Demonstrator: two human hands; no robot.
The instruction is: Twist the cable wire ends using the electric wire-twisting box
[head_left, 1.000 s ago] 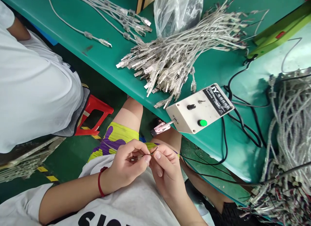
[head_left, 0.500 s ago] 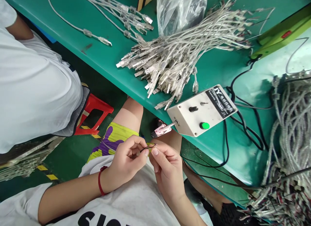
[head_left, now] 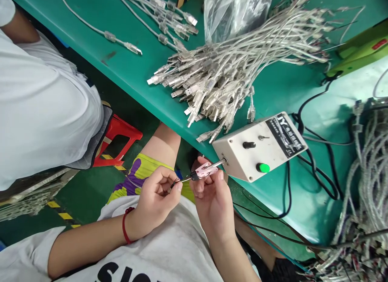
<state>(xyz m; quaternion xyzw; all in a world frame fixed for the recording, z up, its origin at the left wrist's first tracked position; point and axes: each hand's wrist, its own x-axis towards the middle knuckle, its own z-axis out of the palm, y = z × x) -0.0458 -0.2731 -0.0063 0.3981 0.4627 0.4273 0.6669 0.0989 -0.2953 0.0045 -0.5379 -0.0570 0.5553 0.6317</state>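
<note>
Left hand pinches a thin dark wire between thumb and fingertips, fingers curled tight; red cord bracelet on that wrist. Wire runs from the pinch toward 2 o'clock, its tip at the pink clip.

Right hand sits just at 3 o'clock of the left, fingers up around the pink clip, gripping it from below. Clip sits on a short metal shaft sticking out of the beige control box at the box's 8 o'clock corner. Whether the wire tip is actually inside the clip: cannot tell, too small.

Box lies on the edge of the green bench, at 1 o'clock from the hands. Its top carries a black knob, a small toggle, a green button and a black label. Black cables leave it at 3 o'clock.

At 12 o'clock of the box: large pile of clear USB cables, plugs pointing to 8 o'clock. Clear plastic bag behind the pile. Another grey cable bundle at far 3 o'clock.

A co-worker in a white shirt at 9 o'clock, red stool beside.
</note>
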